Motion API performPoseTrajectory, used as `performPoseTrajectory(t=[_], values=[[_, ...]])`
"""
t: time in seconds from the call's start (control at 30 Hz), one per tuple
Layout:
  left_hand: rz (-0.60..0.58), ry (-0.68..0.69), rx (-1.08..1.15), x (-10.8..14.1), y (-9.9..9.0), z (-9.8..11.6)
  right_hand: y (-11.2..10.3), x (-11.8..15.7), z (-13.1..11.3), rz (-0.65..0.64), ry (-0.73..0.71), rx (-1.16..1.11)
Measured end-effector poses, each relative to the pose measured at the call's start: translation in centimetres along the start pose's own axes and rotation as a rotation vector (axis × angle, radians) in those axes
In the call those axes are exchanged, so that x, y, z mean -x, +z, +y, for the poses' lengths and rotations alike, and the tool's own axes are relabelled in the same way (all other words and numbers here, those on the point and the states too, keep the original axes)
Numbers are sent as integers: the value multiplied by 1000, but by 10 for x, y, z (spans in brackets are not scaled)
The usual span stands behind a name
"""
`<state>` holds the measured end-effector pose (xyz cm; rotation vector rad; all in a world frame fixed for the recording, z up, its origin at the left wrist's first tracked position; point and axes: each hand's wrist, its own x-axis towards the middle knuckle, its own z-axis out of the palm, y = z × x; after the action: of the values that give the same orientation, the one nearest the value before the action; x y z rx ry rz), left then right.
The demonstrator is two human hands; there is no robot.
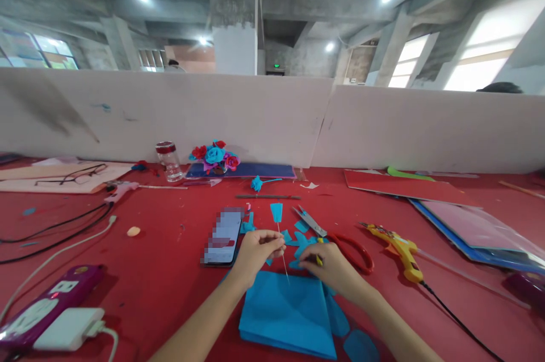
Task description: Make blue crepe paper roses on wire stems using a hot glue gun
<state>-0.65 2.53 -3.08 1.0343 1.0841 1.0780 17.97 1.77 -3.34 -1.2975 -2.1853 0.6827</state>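
Pinched together, left hand (258,249) grips one thin wire (284,264); right hand (334,265), curled closed, holds one yellow item (319,260) (one pair of scissors (314,224) beyond)

1 thin pale stem (285,268), slanting; 1 flared blue piece (276,212) at its tip.

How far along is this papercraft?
Partway, it seems. One small blue flower looks finished, lying beyond the phone. The left hand holds a thin wire with a blue paper piece at its far end; the right hand has something yellow. The loose blue cutouts and folded blue stack are probably still to be used.
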Motion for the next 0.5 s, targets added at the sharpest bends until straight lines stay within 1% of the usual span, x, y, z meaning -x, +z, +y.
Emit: performPoseTrajectory(t=[0.07,0.1,0.13,0.2,0.3,0.5], values=[[-3,7,8,-1,-1,-2,-2,0,5,97,48,-161],[-2,5,13,-2,-2,-4,-2,1,8,124,67,-246],[0,4,19,-2,-2,-5,-2,1,10,133,85,-324],[-2,0,27,-2,-1,-5,-2,3,14,109,115,-426],[-1,-2,33,-1,0,-4,0,3,18,87,116,-445],[-20,-7,62,1,4,-1,-1,2,14,181,90,-431]])
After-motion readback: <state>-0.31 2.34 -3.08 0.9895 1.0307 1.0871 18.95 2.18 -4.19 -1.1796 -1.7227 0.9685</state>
